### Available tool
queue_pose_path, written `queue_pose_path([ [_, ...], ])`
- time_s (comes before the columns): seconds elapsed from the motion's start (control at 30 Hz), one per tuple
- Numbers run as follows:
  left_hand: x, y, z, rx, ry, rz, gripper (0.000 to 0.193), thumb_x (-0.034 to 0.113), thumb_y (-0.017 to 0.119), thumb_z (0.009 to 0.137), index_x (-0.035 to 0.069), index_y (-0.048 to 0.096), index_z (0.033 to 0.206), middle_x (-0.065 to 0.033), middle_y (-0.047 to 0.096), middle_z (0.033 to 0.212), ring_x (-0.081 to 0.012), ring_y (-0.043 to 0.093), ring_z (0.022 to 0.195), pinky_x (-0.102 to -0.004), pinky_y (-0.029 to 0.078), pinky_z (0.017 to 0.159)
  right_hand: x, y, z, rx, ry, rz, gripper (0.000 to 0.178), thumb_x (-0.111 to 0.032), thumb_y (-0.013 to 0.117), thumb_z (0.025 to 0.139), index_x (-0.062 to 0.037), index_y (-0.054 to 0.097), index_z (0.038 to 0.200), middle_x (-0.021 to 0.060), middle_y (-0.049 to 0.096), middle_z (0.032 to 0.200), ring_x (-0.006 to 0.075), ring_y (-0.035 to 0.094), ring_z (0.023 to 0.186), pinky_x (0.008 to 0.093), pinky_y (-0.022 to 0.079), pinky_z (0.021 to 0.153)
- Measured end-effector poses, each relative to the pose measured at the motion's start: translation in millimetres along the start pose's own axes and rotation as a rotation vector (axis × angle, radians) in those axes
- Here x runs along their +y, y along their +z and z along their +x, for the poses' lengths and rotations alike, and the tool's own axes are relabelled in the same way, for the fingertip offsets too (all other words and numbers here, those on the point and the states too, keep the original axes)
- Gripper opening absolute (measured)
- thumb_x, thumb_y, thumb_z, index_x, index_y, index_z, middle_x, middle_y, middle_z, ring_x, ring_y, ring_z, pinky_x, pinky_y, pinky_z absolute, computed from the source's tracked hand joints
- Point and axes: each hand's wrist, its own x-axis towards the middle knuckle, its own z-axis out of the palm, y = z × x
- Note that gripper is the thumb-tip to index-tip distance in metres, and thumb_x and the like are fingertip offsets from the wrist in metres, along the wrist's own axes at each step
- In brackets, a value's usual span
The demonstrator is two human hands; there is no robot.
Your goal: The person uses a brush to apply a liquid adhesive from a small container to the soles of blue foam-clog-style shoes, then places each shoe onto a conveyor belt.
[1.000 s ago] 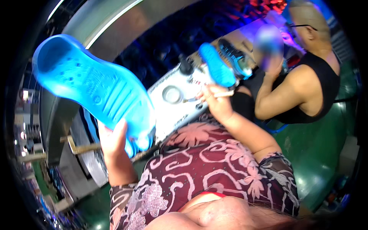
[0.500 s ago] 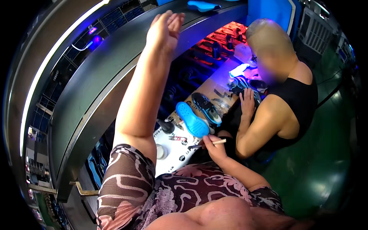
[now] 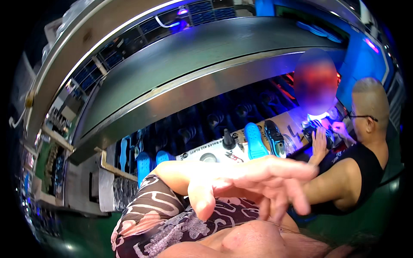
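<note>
My left hand [image 3: 258, 180] is close to me, in front of my chest. Its fingers point right, spread apart and slightly bent, with nothing held in them. My right hand is hidden from sight, as is the brush it held earlier. Beyond my left hand, a light blue shoe sole [image 3: 257, 144] lies on the bench beside a dark sneaker [image 3: 274, 136]. Left of these stand a dark cone-shaped bottle [image 3: 228, 140] and a pale round container [image 3: 208, 158]. Red-handled pliers [image 3: 235, 158] are partly covered by my hand.
A wide conveyor belt [image 3: 202, 58] curves across the back, carrying blue soles [image 3: 319, 32] at its far right. Shoes fill the dark shelf beneath. More blue soles [image 3: 145, 165] stand at left. At right, a seated co-worker [image 3: 359, 167] handles a shoe [image 3: 316, 132].
My left hand has come back from over the conveyor to just before my chest, fingers spread. My right hand and its brush have gone out of sight. The view has turned.
</note>
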Motion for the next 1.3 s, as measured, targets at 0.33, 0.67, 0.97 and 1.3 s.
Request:
queue_pose_path([
  [0.33, 7, 52, -37, 0.092, 0.258, -0.103, 0.131, 0.074, 0.063, 0.064, 0.001, -0.011, 0.144, -0.0374, 0.021, 0.137, -0.025, 0.049, 0.105, -0.0258, 0.044, 0.086, 4, 37, -10, -0.051, 0.045, -0.008, 0.036, -0.025, 0.05, 0.095, 0.0011, 0.064, 0.074, 0.0056, 0.062, 0.067, 0.0104, 0.055, 0.062, 0.0247, 0.044, 0.061],
  [0.67, 7, 59, -65, 0.084, 0.273, -0.079, 0.153, 0.08, 0.071, 0.044, 0.008, -0.021, 0.143, -0.0228, 0.028, 0.14, -0.0172, 0.052, 0.095, -0.0239, 0.043, 0.081, 7, 59, -19, -0.046, 0.066, 0.007, 0.037, -0.026, 0.049, 0.096, 0.0016, 0.064, 0.075, 0.0055, 0.06, 0.066, 0.0107, 0.054, 0.061, 0.0246, 0.043, 0.061],
  [0.97, 19, 59, -100, 0.377, 0.108, -0.149, 0.099, 0.067, 0.054, 0.078, 0.013, 0.011, 0.148, -0.0321, 0.029, 0.138, -0.0298, 0.058, 0.098, -0.031, 0.054, 0.073, 27, 49, -15, 0.009, 0.113, 0.034, 0.038, -0.026, 0.047, 0.096, 0.002, 0.063, 0.076, 0.0055, 0.059, 0.065, 0.0109, 0.053, 0.061, 0.0245, 0.042, 0.061],
  [1.3, -42, 99, -404, 1.701, -1.137, 1.752, 0.055, 0.008, 0.065, 0.077, 0.0, 0.046, 0.128, -0.0186, 0.057, 0.114, -0.0251, 0.057, 0.103, -0.0357, 0.046, 0.089, 30, 37, 9, 0.11, 0.128, 0.002, 0.034, -0.026, 0.047, 0.096, 0.0013, 0.06, 0.08, 0.0065, 0.058, 0.075, 0.0096, 0.048, 0.066, 0.0226, 0.037, 0.064],
])
